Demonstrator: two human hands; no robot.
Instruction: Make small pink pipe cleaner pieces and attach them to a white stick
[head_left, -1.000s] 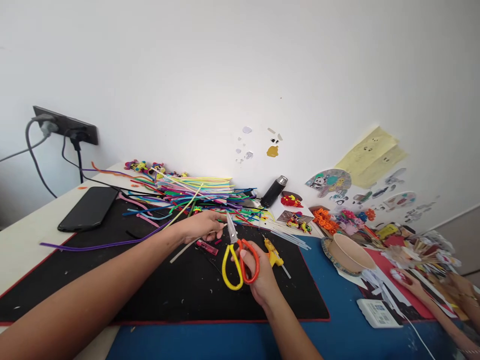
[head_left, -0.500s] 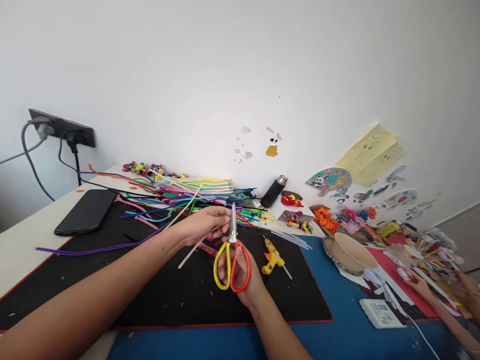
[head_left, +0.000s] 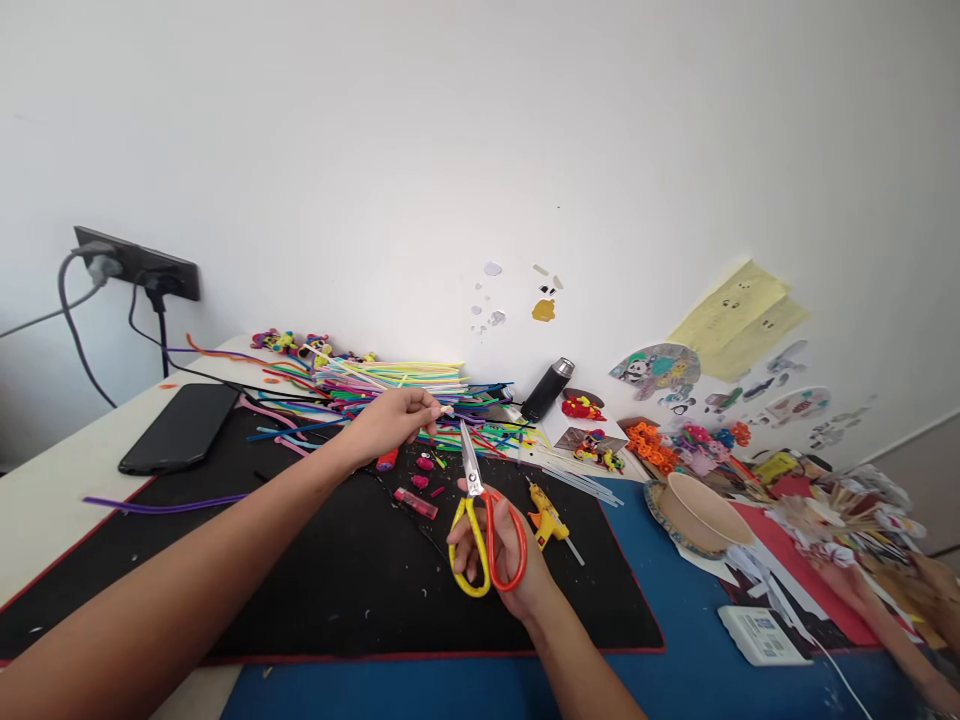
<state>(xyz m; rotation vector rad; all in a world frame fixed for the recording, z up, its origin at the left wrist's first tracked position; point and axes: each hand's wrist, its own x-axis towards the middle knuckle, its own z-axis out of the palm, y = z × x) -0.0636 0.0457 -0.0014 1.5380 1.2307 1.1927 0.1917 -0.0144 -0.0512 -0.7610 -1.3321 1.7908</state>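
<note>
My left hand (head_left: 395, 425) is closed in a pinch over the mat, with the small pale tip of a pipe cleaner (head_left: 447, 410) showing at the fingertips; the rest is hidden by the fingers. Scissors (head_left: 474, 482) with one yellow and one red handle are in my right hand (head_left: 517, 560), fingers through the loops. Their blades point up and look nearly together, just right of and below the pale tip. Below the left hand lie small dark pink pieces (head_left: 421, 481) and a pink-red cutter-like tool (head_left: 415, 503). A heap of coloured pipe cleaners (head_left: 390, 375) lies behind.
A yellow glue gun (head_left: 547, 515) lies right of the scissors on the black mat (head_left: 337, 600). A phone (head_left: 180, 428) is at left, a black flask (head_left: 547, 390) leans at the back. A bowl (head_left: 709, 512), white device (head_left: 763, 635) and another person's arm (head_left: 862, 605) are at right.
My left hand has moved up and slightly left, apart from the blades. The long pale strip below it no longer shows. The scissors have shifted a little right and down.
</note>
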